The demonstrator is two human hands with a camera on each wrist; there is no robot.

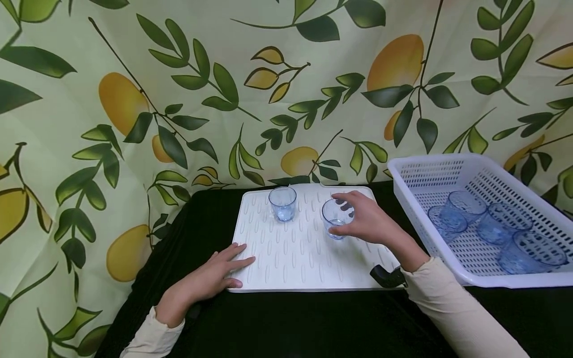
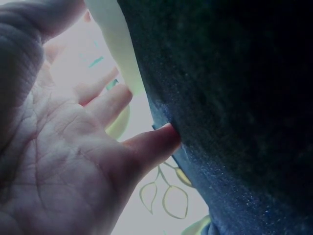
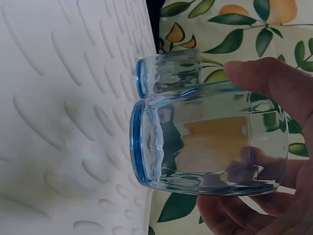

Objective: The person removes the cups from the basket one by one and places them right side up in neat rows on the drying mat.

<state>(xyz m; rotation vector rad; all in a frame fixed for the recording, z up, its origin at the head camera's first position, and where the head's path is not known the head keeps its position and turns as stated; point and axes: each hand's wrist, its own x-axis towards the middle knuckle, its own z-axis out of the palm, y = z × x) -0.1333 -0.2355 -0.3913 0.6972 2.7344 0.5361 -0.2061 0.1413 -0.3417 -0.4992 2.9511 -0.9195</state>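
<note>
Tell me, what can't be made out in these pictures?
Head view: part of the held glass, hidden behind the right hand.
Head view: right end of the white basket, cut off by the right edge.
Left wrist view: some fingers of the left hand, washed out by glare.

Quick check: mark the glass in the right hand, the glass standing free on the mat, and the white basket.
Held glass (image 3: pixel 210 144): right wrist view, middle of its side.
Free glass (image 1: pixel 283 205): head view, middle of its side.
White basket (image 1: pixel 421 219): head view, left wall.

The person's left hand (image 1: pixel 212 276) lies with its fingers spread; the right hand (image 1: pixel 370 219) grips, thumb opposite curved fingers.
</note>
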